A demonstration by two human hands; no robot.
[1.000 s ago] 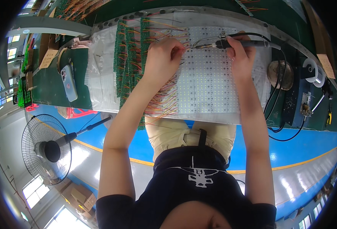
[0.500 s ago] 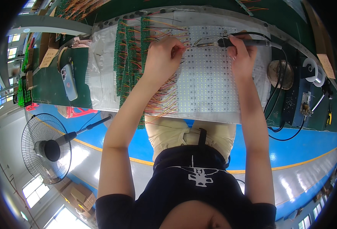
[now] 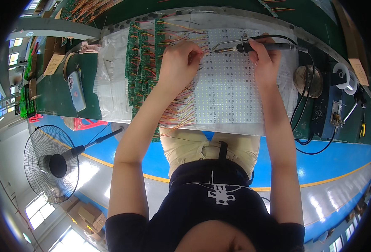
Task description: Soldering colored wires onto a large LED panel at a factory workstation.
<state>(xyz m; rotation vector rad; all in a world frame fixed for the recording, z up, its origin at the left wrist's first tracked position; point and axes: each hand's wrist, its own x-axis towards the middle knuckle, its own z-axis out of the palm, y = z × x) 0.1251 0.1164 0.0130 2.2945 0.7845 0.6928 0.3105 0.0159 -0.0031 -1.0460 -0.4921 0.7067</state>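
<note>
My right hand (image 3: 266,61) is closed round the black handle of a soldering iron (image 3: 246,47), with a thin metal feed tube (image 3: 227,42) above its shaft. The iron points left, its tip close to the fingertips of my left hand (image 3: 179,63). Those fingers are pinched on a thin wire, mostly hidden by the hand. Beneath both hands lies a white panel (image 3: 229,92) of small LED boards in rows. Green circuit boards (image 3: 143,63) with red and yellow wires (image 3: 179,111) lie left of the panel, partly under my left forearm.
At right stand a solder spool (image 3: 346,80), a round brown dish (image 3: 308,82) and an iron stand (image 3: 336,115), with black cables looping past. A phone (image 3: 76,90) lies at left. Below the bench's left end is a fan (image 3: 57,165). More wired boards (image 3: 88,12) lie at the back.
The soldering iron and my right hand have shifted slightly left, and the iron's handle has tilted a little. My left hand stays in the same place.
</note>
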